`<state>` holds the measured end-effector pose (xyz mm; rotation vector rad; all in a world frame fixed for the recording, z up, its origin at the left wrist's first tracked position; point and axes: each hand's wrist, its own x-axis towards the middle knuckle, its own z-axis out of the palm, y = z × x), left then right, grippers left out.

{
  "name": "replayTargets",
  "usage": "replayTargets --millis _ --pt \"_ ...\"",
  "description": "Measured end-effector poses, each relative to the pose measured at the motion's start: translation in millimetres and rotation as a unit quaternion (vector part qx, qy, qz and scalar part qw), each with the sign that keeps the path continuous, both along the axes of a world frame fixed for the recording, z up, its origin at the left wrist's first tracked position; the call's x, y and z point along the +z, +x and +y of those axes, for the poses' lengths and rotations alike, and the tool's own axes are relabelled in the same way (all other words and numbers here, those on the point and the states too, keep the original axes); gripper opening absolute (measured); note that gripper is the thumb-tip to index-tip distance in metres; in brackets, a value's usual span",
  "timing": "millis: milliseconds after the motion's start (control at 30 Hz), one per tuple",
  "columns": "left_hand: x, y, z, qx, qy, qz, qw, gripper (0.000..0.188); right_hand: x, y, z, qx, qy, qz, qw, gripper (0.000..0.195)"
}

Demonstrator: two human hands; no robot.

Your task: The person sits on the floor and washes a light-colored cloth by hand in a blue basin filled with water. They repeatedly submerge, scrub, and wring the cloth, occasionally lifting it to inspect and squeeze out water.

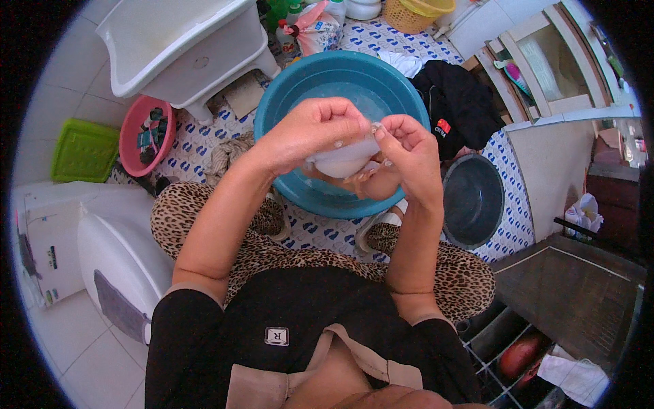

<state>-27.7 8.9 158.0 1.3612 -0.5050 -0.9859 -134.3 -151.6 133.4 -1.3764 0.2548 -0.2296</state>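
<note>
My left hand (319, 128) and my right hand (411, 145) meet above a large blue-green plastic basin (341, 207). Between thumb and fingers, each pinches the edge of a thin white garment (352, 151) with small pale buttons or snaps. The fingertips almost touch at one of these buttons. The garment lies around what looks like a baby doll (380, 185), whose small hand and rounded limb show below the cloth. My hands hide much of the doll and the garment. Shallow water seems to cover the basin's bottom.
A dark grey basin (472, 202) stands right, below a black garment (454, 107). At left are a white washtub (189, 61) on legs, a pink basin (130, 128) with things inside, a green plastic lid (82, 151) and a white toilet (127, 245). Bottles and a yellow basket (409, 18) stand behind.
</note>
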Motion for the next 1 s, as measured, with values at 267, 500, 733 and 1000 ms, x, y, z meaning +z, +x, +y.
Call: replayTargets --millis 267,500,733,1000 --pt "-16 -16 -10 0.115 0.046 -0.452 0.883 0.010 -2 6 10 -0.064 -0.034 -0.022 0.997 0.010" --pt "-24 -22 -2 0.152 -0.027 -0.723 0.673 0.028 5 -3 4 -0.069 -0.098 -0.126 0.985 0.015" --pt "-20 -19 -1 0.173 -0.109 -0.760 0.617 0.028 11 -5 3 -0.034 -0.091 -0.193 0.976 0.020" --pt "-19 -24 -8 0.197 -0.093 -0.709 0.670 0.017 14 -6 2 -0.048 -0.071 -0.029 0.996 0.021"
